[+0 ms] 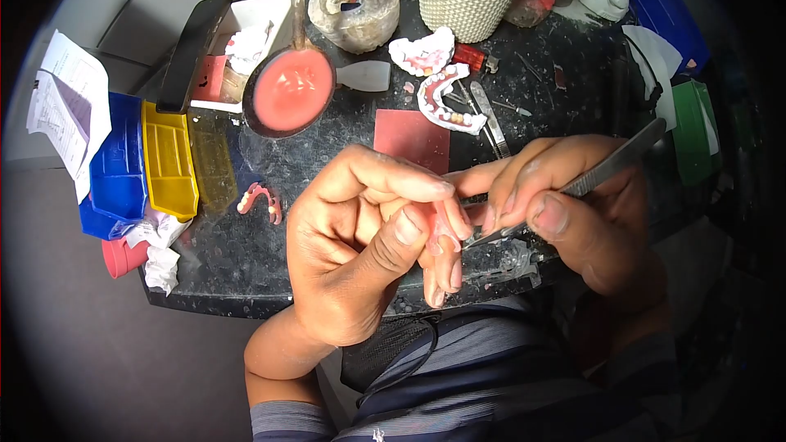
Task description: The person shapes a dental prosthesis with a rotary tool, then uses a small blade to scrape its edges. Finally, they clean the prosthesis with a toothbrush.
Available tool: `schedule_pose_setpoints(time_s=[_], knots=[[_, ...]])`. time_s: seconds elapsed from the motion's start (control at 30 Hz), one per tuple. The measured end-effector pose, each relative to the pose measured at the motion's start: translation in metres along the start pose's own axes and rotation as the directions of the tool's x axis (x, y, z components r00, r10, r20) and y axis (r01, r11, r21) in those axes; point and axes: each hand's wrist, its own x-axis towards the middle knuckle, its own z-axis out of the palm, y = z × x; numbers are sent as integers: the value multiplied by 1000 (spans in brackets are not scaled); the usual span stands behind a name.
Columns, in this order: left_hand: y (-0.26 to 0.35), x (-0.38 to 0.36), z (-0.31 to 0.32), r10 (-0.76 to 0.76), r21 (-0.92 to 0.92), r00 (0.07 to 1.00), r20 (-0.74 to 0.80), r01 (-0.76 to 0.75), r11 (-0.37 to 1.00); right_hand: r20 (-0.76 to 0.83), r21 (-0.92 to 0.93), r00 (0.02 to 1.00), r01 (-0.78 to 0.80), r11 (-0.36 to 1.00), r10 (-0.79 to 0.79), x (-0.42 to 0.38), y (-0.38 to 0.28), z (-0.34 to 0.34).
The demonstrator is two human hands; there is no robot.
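head view: the left hand (348, 254) has a small pink piece (443, 235) pinched between thumb and fingers, above the near edge of the counter (221, 258). the right hand (573, 205) grasps a slim metal tool (614, 161) by its ridged handle, its working end angled toward the piece; fingers partly hide that end, so i cannot tell whether it touches. with a piece this small, the sound way is to brace the right fingers against the left ones, so both hands move as one, and to use short, light strokes. the left fingertips sit very near the tool's path, so they are best tucked behind the working end, with the strokes aimed away from them. a gentle pinch should serve better than a hard squeeze, as the thin piece looks likely to bend or crack. turning the piece rather than twisting the wrist would help the tool's angle stay shallow. beyond the hands lies a flat pink sheet (412, 141); toward the counter's far edge are two toothed casts (422, 51), and near its left edge rests a pink denture (273, 206).
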Motion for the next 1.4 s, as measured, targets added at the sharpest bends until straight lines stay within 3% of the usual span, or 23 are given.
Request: schedule_pose_setpoints(time_s=[0.57,0.63,0.77,0.83,0.93,1.0,1.03,1.1,1.13,1.2,1.23,1.3,1.33,1.4], knots=[[-4,0,1,6,-5,1000,0,-6,1000,6,-34,1000,15,999,-14,1,1,1],[-4,1,8,17,100,993,-117,-5,995,28,-50,999,18,999,-16,1,0,2],[-5,1,4,21,108,995,-99,-10,994,16,-31,999,41,999,-41,2,3,-3],[-3,0,-1,-1,12,1000,7,0,1000,10,16,999,38,999,-38,2,2,-7],[-3,0,-2,-3,10,1000,-1,3,1000,-2,-59,1000,29,998,-30,4,2,-13],[-4,1,5,-6,61,998,-55,9,998,-64,-54,978,194,980,-197,6,8,-17],[-4,2,7,-5,111,994,-110,17,994,-64,-54,978,194,979,-198,3,5,-17],[-4,1,8,-11,110,993,-114,24,994,-134,17,991,30,999,-27,-4,-7,-17],[-4,1,8,-18,109,993,-120,32,994,-134,18,991,29,999,-27,-7,-11,-19],[-4,0,2,-9,65,998,-58,13,998,19,40,1000,-18,999,17,-10,-16,-23],[-3,-1,0,3,20,1000,3,-3,1000,20,39,1000,-16,999,15,-6,-14,-21],[-2,-1,2,8,38,1000,-2,-8,999,201,-253,940,320,913,-274,4,-7,-15],[-1,-2,3,13,55,1000,-7,-13,998,202,-253,939,324,912,-277,5,-8,-15],[0,-1,3,6,50,1000,-5,-6,999,363,-394,834,542,743,-416,7,-12,-15]])
